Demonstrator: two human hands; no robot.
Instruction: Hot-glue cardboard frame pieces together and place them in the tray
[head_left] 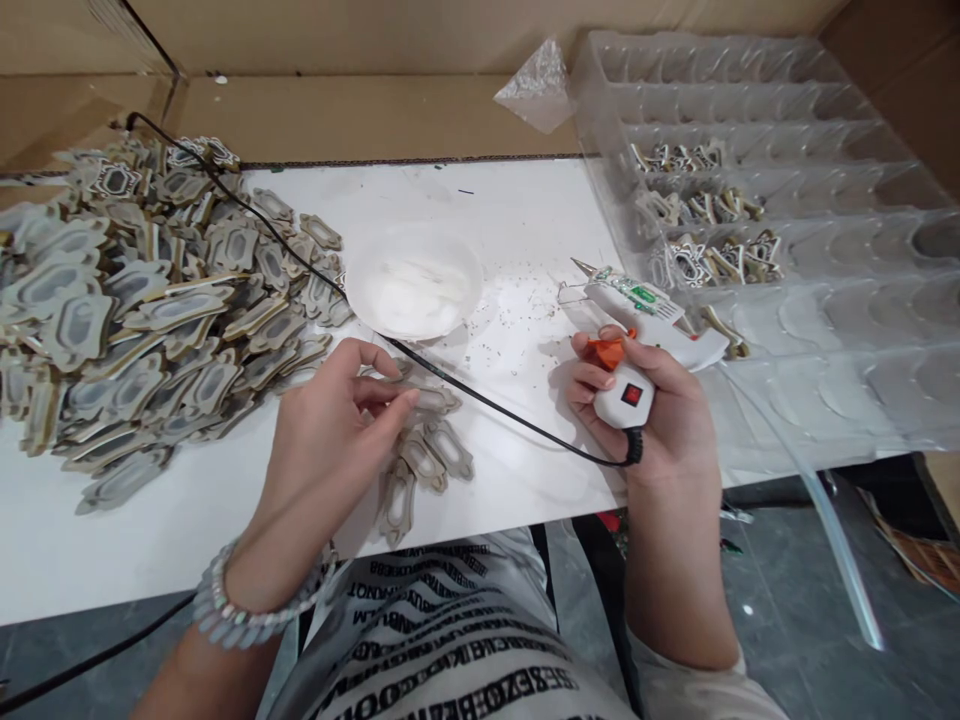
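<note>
My right hand (645, 405) grips a white hot glue gun (637, 310) by its handle, fingers near the orange trigger. Its metal nozzle points up and left, and a clear glue stick (832, 530) trails from its back end. My left hand (341, 430) is closed in a pinch above the table, but whatever lies between the fingertips is too small or hidden to name. Just beside and below those fingertips are several grey, frame-shaped pieces (424, 460) with oval centres. Beyond them stands a white bowl (416, 330) with whitish contents.
A large heap of similar pieces (142, 300) covers the table's left side. At right, a clear compartment tray (817, 320) holds several pieces. The black cord (495, 405) crosses the table past the bowl. A crumpled clear plastic piece (540, 85) rests against the cardboard behind.
</note>
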